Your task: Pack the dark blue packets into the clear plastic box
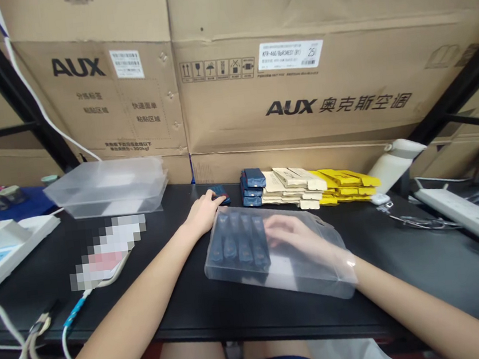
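Observation:
My left hand (203, 211) rests on the black table with its fingers closed on a dark blue packet (219, 192). Just in front of me lies a clear plastic box (320, 277), holding a row of several dark blue packets (240, 243) along its left side. Reaching into this box, my right hand (291, 232) has its fingers loosely stretched against the right end of that row; the cloudy plastic blurs them. Behind the box stand a small stack of dark blue packets (252, 186), stacked cream packets (292, 182) and stacked yellow packets (347, 181).
Nested clear trays (111, 188) sit at the back left. A phone (109, 255) on a cable lies at left, near a white power strip (22, 247). A white bottle (400, 167) leans at right, beside another power strip (471, 216). Large cartons (222, 106) form the back wall.

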Demonstrator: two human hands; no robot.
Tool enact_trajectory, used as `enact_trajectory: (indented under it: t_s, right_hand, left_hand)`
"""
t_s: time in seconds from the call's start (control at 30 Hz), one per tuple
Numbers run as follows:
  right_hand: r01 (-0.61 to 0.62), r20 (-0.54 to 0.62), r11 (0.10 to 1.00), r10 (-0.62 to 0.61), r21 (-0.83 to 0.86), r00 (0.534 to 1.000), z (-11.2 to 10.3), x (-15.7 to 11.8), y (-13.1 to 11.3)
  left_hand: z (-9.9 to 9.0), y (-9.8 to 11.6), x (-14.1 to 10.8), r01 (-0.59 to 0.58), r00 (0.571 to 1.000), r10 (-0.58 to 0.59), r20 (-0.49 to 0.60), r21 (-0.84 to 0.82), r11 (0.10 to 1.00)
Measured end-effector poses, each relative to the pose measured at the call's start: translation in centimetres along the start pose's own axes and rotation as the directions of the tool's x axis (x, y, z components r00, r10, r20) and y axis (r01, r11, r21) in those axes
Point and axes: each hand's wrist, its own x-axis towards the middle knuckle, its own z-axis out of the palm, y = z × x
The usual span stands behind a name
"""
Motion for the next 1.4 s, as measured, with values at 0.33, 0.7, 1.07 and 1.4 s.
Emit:
enact_trajectory:
  t_s: [0.33,0.7,1.07,1.4]
  right_hand:
    - [0.178,0.250,0.962,-0.124,-0.207,0.960,-0.8,0.1,-0.8]
    - [0.189,0.272,0.958,-0.128,-0.214,0.954,-1.1,0.3,-0.2]
    - [0.170,0.267,0.965,-0.113,-0.201,0.957,-1.0,0.4,0.3]
    - [-0.072,0.509,0.965,0.195,-0.251,0.838,-5.8,-0.1,-2.2]
  left_hand:
    - [-0.4,-0.3,-0.1,0.195,0.978,-0.198,-0.068,-0.046,0.980]
    - [-1.5,-1.6,0.3,0.260,0.806,-0.568,-0.170,-0.760,0.595]
    - [-5.9,4.2,-0.8,0.119,0.993,0.012,0.120,-0.963,-0.242]
    - [-5.5,4.1,-1.2,0.097,0.971,0.218,0.100,-0.995,0.026]
